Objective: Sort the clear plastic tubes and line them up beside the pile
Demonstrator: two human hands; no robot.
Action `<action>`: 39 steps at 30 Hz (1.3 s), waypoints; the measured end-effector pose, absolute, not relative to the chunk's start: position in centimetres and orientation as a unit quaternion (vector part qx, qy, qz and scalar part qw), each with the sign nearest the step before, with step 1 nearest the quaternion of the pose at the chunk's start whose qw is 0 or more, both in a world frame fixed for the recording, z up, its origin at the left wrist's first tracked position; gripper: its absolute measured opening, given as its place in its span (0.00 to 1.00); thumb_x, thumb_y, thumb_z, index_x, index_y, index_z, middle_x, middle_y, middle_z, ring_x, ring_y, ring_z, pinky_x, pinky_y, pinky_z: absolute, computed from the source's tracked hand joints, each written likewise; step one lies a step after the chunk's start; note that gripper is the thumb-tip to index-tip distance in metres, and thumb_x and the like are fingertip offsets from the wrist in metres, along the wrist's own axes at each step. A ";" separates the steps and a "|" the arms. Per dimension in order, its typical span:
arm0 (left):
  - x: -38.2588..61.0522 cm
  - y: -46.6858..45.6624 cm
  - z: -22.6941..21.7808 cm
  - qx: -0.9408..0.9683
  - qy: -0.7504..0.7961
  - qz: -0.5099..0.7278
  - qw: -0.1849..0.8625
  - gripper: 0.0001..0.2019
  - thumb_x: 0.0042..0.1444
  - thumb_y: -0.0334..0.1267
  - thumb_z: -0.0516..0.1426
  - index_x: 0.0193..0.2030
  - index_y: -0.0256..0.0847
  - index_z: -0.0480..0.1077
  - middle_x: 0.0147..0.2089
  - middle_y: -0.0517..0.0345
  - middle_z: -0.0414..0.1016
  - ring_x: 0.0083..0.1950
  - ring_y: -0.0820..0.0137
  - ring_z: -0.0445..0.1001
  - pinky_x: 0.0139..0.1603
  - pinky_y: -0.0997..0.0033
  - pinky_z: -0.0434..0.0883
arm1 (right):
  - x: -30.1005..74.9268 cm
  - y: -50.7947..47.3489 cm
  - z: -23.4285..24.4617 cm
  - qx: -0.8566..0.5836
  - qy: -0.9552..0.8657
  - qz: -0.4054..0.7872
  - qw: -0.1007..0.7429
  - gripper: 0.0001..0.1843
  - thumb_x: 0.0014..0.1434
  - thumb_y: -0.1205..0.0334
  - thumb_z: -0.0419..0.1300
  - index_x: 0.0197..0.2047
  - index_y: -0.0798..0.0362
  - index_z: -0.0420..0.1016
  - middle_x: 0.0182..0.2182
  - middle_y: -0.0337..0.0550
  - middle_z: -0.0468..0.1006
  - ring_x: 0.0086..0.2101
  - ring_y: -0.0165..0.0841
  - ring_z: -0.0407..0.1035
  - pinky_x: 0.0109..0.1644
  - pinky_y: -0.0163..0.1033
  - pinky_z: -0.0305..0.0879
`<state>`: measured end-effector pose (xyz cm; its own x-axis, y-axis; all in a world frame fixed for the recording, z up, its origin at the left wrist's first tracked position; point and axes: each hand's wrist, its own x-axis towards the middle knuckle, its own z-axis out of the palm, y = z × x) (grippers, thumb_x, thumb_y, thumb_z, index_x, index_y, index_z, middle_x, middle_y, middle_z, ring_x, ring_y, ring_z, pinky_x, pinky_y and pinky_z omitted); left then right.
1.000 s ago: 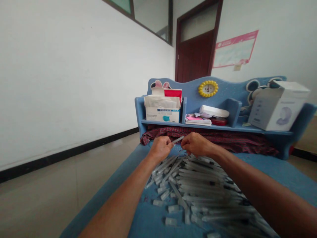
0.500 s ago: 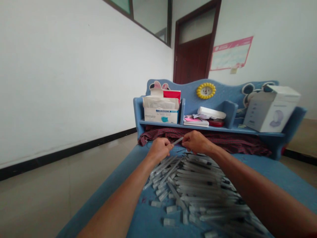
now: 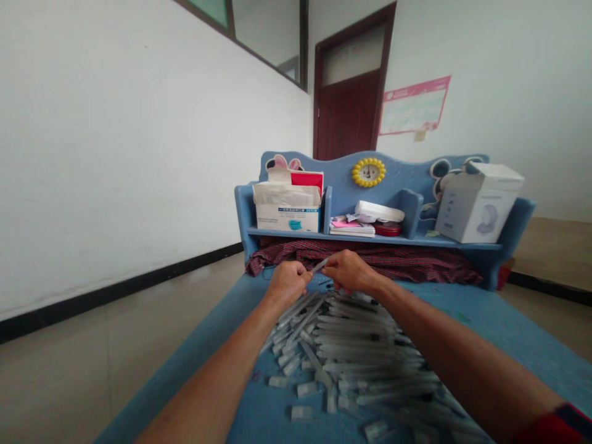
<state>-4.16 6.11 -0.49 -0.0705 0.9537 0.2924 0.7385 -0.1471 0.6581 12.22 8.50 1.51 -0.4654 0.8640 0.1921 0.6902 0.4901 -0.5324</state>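
Between my two hands, over the far part of the blue desk, is a pale translucent pen barrel [image 3: 319, 265]. My left hand [image 3: 289, 282] pinches its near end, with thumb and finger closed. At the other end, the fingers of my right hand [image 3: 348, 271] are closed around the barrel and hide its tip. Just below the hands lies a heap of similar translucent pens [image 3: 356, 342], some with dark parts showing. Loose clear pen caps [image 3: 301, 413] are scattered along the heap's left and near sides. A thin dark stick [image 3: 325, 282] lies under the hands.
A blue desk [image 3: 208, 345] carries a shelf [image 3: 411, 239] at its back. On the shelf stand a mask box [image 3: 287, 213], papers [image 3: 351, 229], a red tin [image 3: 387, 229] and a white carton [image 3: 481, 206]. Checked cloth [image 3: 411, 264] lies bunched beneath it.
The view has swung slightly right, so the desk and shelf appear further left. Both hands keep their hold on the pen barrel, with little visible change between them.
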 end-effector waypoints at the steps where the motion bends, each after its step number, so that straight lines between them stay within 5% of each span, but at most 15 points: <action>1: -4.3 6.2 -0.7 0.664 0.640 0.355 0.152 0.09 0.49 0.36 0.56 0.20 0.39 0.69 0.13 0.64 0.67 0.17 0.73 0.65 0.22 0.76 0.58 | 12.3 8.4 1.6 -0.468 -0.834 0.183 0.227 0.13 0.57 0.63 0.52 0.31 0.56 0.77 0.15 0.35 0.72 0.14 0.24 0.63 0.19 0.27 0.57; 7: -4.6 6.5 -1.2 0.676 0.627 0.334 0.196 0.09 0.48 0.37 0.56 0.20 0.39 0.69 0.12 0.65 0.66 0.16 0.74 0.62 0.19 0.76 0.55 | 14.0 7.3 2.6 -0.482 -0.832 0.090 0.258 0.12 0.57 0.63 0.52 0.33 0.55 0.77 0.24 0.40 0.77 0.25 0.29 0.69 0.31 0.31 0.61; 14: -3.5 5.1 0.0 0.741 0.516 0.326 0.282 0.09 0.49 0.42 0.56 0.24 0.38 0.69 0.16 0.65 0.68 0.20 0.74 0.66 0.23 0.78 0.60 | 16.1 5.6 3.3 -0.455 -0.853 -0.010 0.255 0.16 0.57 0.60 0.55 0.49 0.51 0.73 0.45 0.46 0.76 0.41 0.35 0.69 0.44 0.34 0.59; 21: -3.4 2.7 2.2 0.766 0.457 0.248 0.377 0.09 0.45 0.40 0.58 0.29 0.36 0.73 0.17 0.62 0.71 0.17 0.77 0.61 0.19 0.78 0.58 | 17.6 3.5 2.0 -0.358 -0.907 0.027 0.221 0.14 0.60 0.65 0.51 0.31 0.55 0.77 0.28 0.43 0.78 0.30 0.30 0.69 0.35 0.32 0.57; 32: -5.5 1.7 5.3 0.785 0.444 0.291 0.319 0.11 0.49 0.40 0.59 0.37 0.35 0.73 0.24 0.62 0.70 0.24 0.76 0.67 0.24 0.79 0.62 | 18.7 1.5 3.8 -0.374 -0.868 0.111 0.306 0.13 0.59 0.63 0.52 0.31 0.55 0.77 0.27 0.39 0.77 0.29 0.29 0.68 0.33 0.31 0.58; 39: -3.8 0.1 6.5 0.802 0.451 0.252 0.299 0.10 0.52 0.41 0.54 0.33 0.37 0.71 0.22 0.63 0.69 0.18 0.78 0.64 0.20 0.80 0.60 | 20.2 0.7 3.3 -0.372 -0.885 0.156 0.232 0.13 0.60 0.58 0.52 0.34 0.53 0.76 0.26 0.37 0.76 0.28 0.29 0.68 0.31 0.31 0.57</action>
